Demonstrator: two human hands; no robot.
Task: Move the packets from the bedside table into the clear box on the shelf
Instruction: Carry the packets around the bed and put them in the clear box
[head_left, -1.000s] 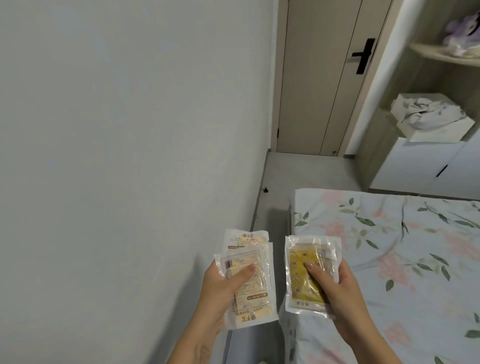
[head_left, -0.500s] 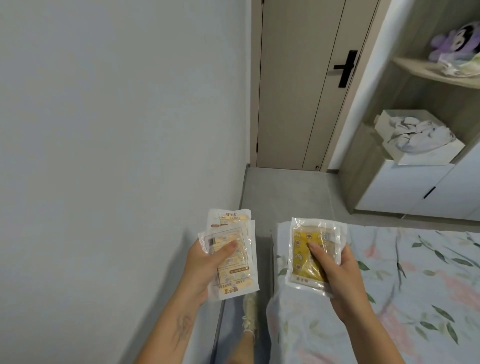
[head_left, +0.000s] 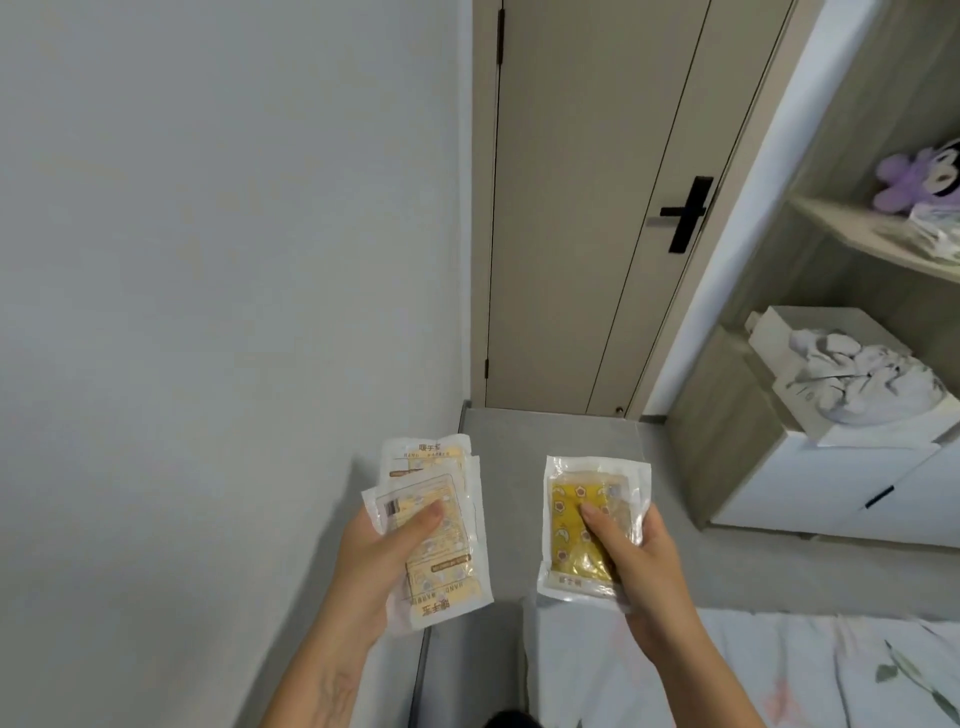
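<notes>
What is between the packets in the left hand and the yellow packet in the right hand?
Nothing: in the head view only bare grey floor shows in the gap between the left hand's packets and the yellow packet.

Two overlapping clear plastic packets (head_left: 431, 525) lie in the left hand (head_left: 374, 566), left of a yellow-printed clear packet (head_left: 587, 530) in the right hand (head_left: 644, 566); grey-wood shelf unit (head_left: 727, 426) stands far right.

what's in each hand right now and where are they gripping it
The left hand holds a stack of pale packets, thumb pressed on the top one's face. The right hand holds a yellow packet by its right side, thumb on its face.
</notes>
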